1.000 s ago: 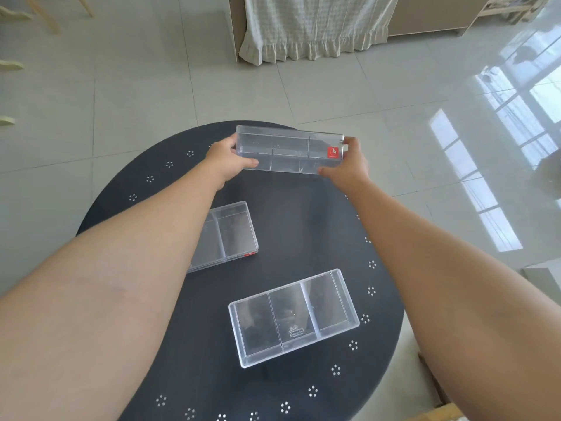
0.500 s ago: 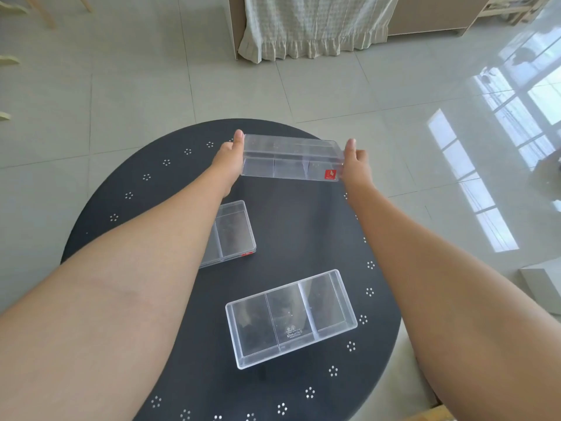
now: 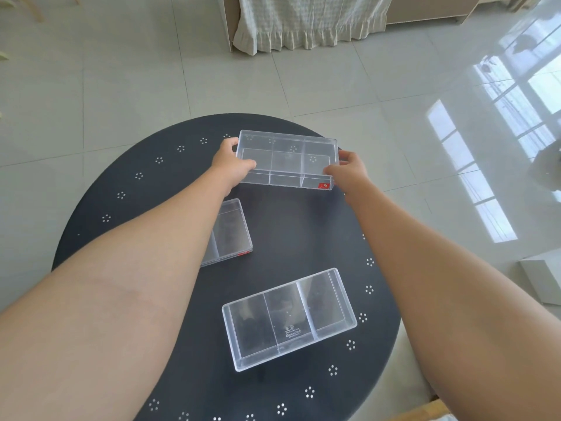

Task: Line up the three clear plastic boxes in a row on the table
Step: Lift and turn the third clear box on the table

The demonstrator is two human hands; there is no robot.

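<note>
Three clear plastic boxes with inner dividers are on a round dark table (image 3: 291, 232). The far box (image 3: 288, 161), marked with a small red label, is at the table's far edge, its open top facing up. My left hand (image 3: 232, 161) grips its left end and my right hand (image 3: 347, 171) grips its right end. A second box (image 3: 229, 235) lies at the middle left, partly hidden under my left forearm. The third box (image 3: 288, 319) sits near me, turned at a slant.
The table has small white flower dots around its rim and stands on a glossy tiled floor (image 3: 121, 86). A frilled cloth (image 3: 306, 22) hangs over furniture at the back. A white block (image 3: 543, 278) sits on the floor to the right.
The far box was held tilted on its edge; it has since been turned so its open top faces up and lowered flat at the table's far edge. Both hands stay on its ends.
</note>
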